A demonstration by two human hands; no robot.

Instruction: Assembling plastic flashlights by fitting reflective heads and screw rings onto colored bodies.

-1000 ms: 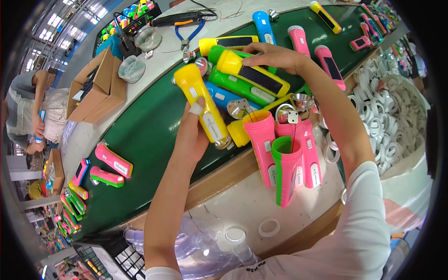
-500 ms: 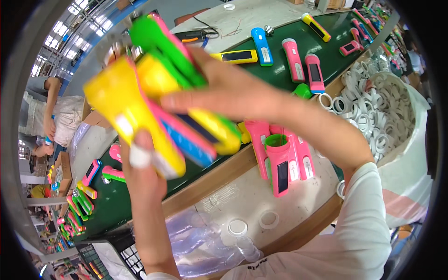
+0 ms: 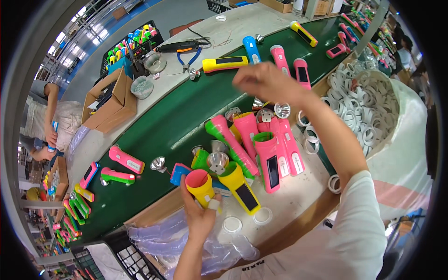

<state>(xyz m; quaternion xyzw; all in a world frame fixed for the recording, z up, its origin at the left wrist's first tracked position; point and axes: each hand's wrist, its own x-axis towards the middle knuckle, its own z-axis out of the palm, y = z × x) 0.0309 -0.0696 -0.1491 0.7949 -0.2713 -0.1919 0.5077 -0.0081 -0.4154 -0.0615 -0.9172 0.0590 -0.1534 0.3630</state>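
Observation:
My left hand grips a yellow torch body with a pink inner rim, held upright at the near edge of the green belt. Beside it lies a pile of plastic torches: another yellow one, a green and pink one and several pink ones. Silver reflectors sit among them. My right hand hovers blurred above the pile with its fingers bent; nothing shows in it.
More torches lie farther along the belt. A bag of white rings stands at the right. Cardboard boxes, pliers and a crate of coloured parts are at the back. Another person works at the left.
The armful of torches I held up near the camera is now down on the belt edge. My left hand keeps one yellow body; my right hand has lifted away.

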